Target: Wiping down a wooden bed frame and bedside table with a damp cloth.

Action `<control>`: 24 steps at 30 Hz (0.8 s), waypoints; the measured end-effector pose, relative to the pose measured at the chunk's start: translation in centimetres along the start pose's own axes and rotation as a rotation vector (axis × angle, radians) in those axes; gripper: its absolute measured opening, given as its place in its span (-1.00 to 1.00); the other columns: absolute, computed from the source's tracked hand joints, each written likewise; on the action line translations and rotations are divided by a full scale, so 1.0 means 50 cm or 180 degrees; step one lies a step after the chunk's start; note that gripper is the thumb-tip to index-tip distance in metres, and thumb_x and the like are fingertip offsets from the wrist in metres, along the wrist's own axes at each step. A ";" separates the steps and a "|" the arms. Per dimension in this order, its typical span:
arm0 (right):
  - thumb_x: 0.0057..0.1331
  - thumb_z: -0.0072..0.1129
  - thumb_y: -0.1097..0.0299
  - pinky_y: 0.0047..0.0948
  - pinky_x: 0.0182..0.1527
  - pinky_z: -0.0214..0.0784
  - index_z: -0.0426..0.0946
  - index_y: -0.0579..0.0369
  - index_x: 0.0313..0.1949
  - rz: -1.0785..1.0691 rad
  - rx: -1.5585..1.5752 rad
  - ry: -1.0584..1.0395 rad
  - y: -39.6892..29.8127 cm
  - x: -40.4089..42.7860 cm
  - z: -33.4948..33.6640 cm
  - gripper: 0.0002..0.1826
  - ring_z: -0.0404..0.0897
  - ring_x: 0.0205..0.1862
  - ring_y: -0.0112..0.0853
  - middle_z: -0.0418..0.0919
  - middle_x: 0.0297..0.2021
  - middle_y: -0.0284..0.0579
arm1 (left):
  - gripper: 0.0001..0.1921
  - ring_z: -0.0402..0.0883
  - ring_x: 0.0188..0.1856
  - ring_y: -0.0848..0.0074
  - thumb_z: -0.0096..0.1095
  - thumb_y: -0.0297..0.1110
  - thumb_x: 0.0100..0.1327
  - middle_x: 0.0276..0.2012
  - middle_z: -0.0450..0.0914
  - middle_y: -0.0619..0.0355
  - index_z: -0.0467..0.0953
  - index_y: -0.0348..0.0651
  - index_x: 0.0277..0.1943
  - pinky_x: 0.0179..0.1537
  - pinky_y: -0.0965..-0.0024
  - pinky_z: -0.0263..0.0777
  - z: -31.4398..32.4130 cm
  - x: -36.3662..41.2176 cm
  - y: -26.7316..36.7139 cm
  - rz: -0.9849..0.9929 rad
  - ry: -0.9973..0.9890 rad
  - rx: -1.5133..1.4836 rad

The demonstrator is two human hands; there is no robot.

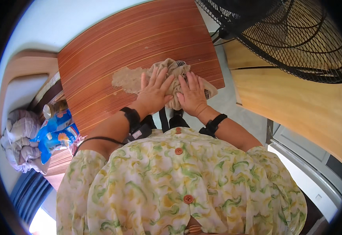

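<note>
A crumpled beige cloth (169, 65) lies near the front edge of a reddish-brown wood-grain table (124, 38), partly overhanging it. Its flatter, worn part spreads to the left, and a dark-striped patch shows at the right. Both palms face down on the bunched middle. My left hand (154, 91) rests on the left side of the bunch with its fingers spread. My right hand (193, 94) presses on the right side, fingers slightly apart. Neither hand visibly grips the cloth. Black bands circle both wrists.
A black wire fan guard (291, 38) overhangs the upper right, beside pale wooden panels (291, 97). At left are blue plastic packages (57, 135), a metal-lidded jar (51, 109) and bundled checked fabric (22, 138). White walls meet the table's far and left sides.
</note>
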State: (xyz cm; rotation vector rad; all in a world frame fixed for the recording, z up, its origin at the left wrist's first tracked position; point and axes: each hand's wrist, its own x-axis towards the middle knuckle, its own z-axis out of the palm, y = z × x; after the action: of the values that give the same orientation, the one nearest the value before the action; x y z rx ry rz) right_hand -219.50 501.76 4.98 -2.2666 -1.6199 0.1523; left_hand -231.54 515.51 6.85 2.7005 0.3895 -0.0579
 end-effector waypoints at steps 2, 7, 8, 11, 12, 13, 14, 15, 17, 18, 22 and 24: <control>0.14 0.04 0.21 0.04 0.27 -0.12 0.18 0.10 0.21 0.0047 -0.0048 0.0070 0.041 0.025 0.004 -0.37 0.12 0.25 0.00 0.13 0.20 0.13 | -0.27 -0.12 0.39 0.08 0.18 -0.13 0.10 0.35 -0.01 0.02 0.09 -0.03 0.32 0.29 -0.14 -0.27 0.018 0.044 -0.001 0.0250 0.0320 0.0261; 0.20 -0.08 0.37 -0.10 0.27 -0.03 0.20 0.30 0.14 0.0346 -0.0328 0.0486 0.200 0.185 -0.035 -0.49 0.16 0.22 0.07 0.20 0.16 0.25 | -0.31 -0.11 0.39 0.09 0.11 -0.15 0.15 0.34 0.03 0.03 0.07 -0.05 0.33 0.29 -0.11 -0.21 0.016 0.313 -0.029 0.0811 0.0880 0.0760; 0.20 -0.08 0.37 -0.10 0.27 -0.03 0.20 0.30 0.14 0.0354 -0.0325 0.0492 0.214 0.195 -0.038 -0.49 0.16 0.22 0.07 0.20 0.16 0.25 | -0.33 -0.10 0.38 0.09 0.09 -0.15 0.16 0.33 0.05 0.03 0.08 -0.05 0.32 0.28 -0.11 -0.17 0.015 0.344 -0.020 0.0690 0.0856 0.0756; 0.19 -0.09 0.38 -0.10 0.27 0.00 0.28 0.30 0.09 0.0348 -0.0116 0.0455 0.230 0.138 -0.040 -0.54 0.17 0.22 0.05 0.20 0.16 0.22 | -0.37 -0.07 0.36 0.03 0.04 -0.12 0.18 0.32 0.06 0.02 0.12 -0.09 0.30 0.23 -0.16 -0.06 0.036 0.311 0.018 0.0866 0.0603 0.0902; 0.19 -0.07 0.41 -0.08 0.27 -0.01 0.28 0.30 0.09 0.0178 -0.0057 0.0434 0.216 0.080 -0.034 -0.54 0.18 0.22 0.06 0.19 0.17 0.23 | -0.37 -0.06 0.35 -0.01 0.01 -0.09 0.19 0.33 0.04 0.01 0.12 -0.09 0.30 0.22 -0.19 -0.04 0.053 0.265 0.032 0.1025 0.0510 0.1222; 0.17 -0.06 0.44 -0.07 0.27 -0.01 0.28 0.31 0.09 0.0089 -0.0006 0.0394 0.204 0.010 -0.025 -0.53 0.17 0.22 0.08 0.19 0.17 0.23 | -0.38 -0.05 0.34 -0.04 0.02 -0.09 0.18 0.30 0.09 -0.01 0.16 -0.10 0.28 0.24 -0.18 -0.06 0.069 0.203 0.050 0.1124 0.0306 0.0990; 0.15 -0.05 0.47 -0.07 0.28 -0.02 0.28 0.31 0.09 -0.0040 0.0044 0.0349 0.183 -0.057 -0.021 -0.53 0.17 0.22 0.10 0.18 0.16 0.23 | -0.38 -0.05 0.34 -0.04 0.02 -0.10 0.16 0.28 0.13 -0.01 0.18 -0.11 0.28 0.25 -0.18 -0.09 0.091 0.143 0.061 0.1397 0.0436 0.0594; 0.13 -0.04 0.50 -0.06 0.28 -0.01 0.29 0.32 0.07 -0.0090 0.0224 0.0314 0.158 -0.118 -0.021 -0.54 0.13 0.24 0.12 0.21 0.14 0.23 | -0.39 -0.02 0.34 -0.04 0.08 -0.20 0.11 0.26 0.16 -0.03 0.22 -0.15 0.24 0.23 -0.23 -0.08 0.070 0.098 0.088 0.1412 -0.0072 0.0317; 0.12 -0.05 0.53 -0.05 0.25 0.03 0.29 0.32 0.07 0.0099 0.0504 -0.0012 0.132 -0.134 -0.036 -0.53 0.16 0.24 0.09 0.23 0.13 0.23 | -0.40 0.02 0.34 0.02 0.08 -0.17 0.12 0.26 0.17 -0.01 0.24 -0.12 0.24 0.25 -0.20 -0.13 0.077 0.071 0.091 0.1369 -0.0099 0.0002; 0.11 -0.06 0.54 -0.04 0.24 0.05 0.29 0.33 0.07 0.0073 0.0595 0.0015 0.140 -0.116 -0.035 -0.53 0.18 0.23 0.06 0.22 0.14 0.22 | -0.40 0.04 0.33 0.06 0.06 -0.18 0.13 0.26 0.17 0.02 0.23 -0.10 0.25 0.27 -0.17 -0.15 0.083 0.084 0.079 0.1424 0.0062 0.0138; 0.18 -0.12 0.44 -0.12 0.20 0.09 0.32 0.31 0.06 -0.0229 -0.0536 0.0523 0.170 0.050 -0.050 -0.57 0.23 0.24 -0.12 0.24 0.18 0.07 | -0.42 0.05 0.35 0.24 0.00 -0.23 0.17 0.30 0.15 0.16 0.18 -0.04 0.29 0.29 -0.07 -0.13 0.023 0.205 0.030 0.0877 0.0476 0.0611; 0.22 -0.14 0.39 -0.14 0.18 0.10 0.30 0.25 0.09 0.0230 -0.0877 0.0469 0.190 0.167 -0.026 -0.56 0.21 0.25 -0.16 0.20 0.21 0.02 | -0.40 0.04 0.35 0.28 0.02 -0.25 0.17 0.32 0.12 0.18 0.15 0.01 0.31 0.28 -0.07 -0.11 0.006 0.296 -0.005 0.0478 0.0783 0.0649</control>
State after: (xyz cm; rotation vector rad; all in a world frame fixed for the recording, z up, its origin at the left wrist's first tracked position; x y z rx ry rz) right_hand -207.78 506.56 3.91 -2.4733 -1.5644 -0.2293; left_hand -217.39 519.50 5.01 2.9393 0.2622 0.2951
